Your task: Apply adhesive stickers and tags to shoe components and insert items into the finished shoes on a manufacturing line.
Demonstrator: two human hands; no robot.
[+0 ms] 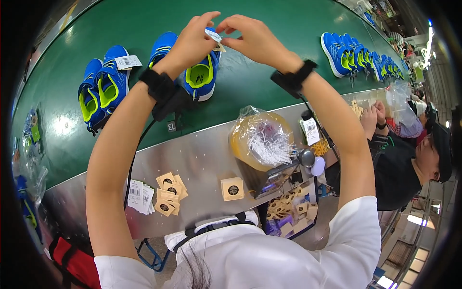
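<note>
Over the green belt, my left hand point(191, 43) and my right hand point(252, 41) meet at a small white tag point(213, 35). Both are closed at it, thumbs and fingers bent inward; their exact grip is partly hidden. Below them is a pair of blue sports shoes with lime lining: the right shoe point(199, 77) shows its opening, while my left hand and wrist cover much of the left shoe point(164, 44). A tan card edge point(220, 47) peeks out beside the white tag. Further left stands another blue pair point(103, 86) with a white tag point(128, 62) on it.
On the metal ledge lie white tags point(139, 196), tan cards point(169, 192), a tan card stack point(232, 189) and a yellowish tub point(240, 142) of white strings. More blue shoes point(337, 55) line the belt at right. A co-worker point(402, 164) in black handles tan cards there.
</note>
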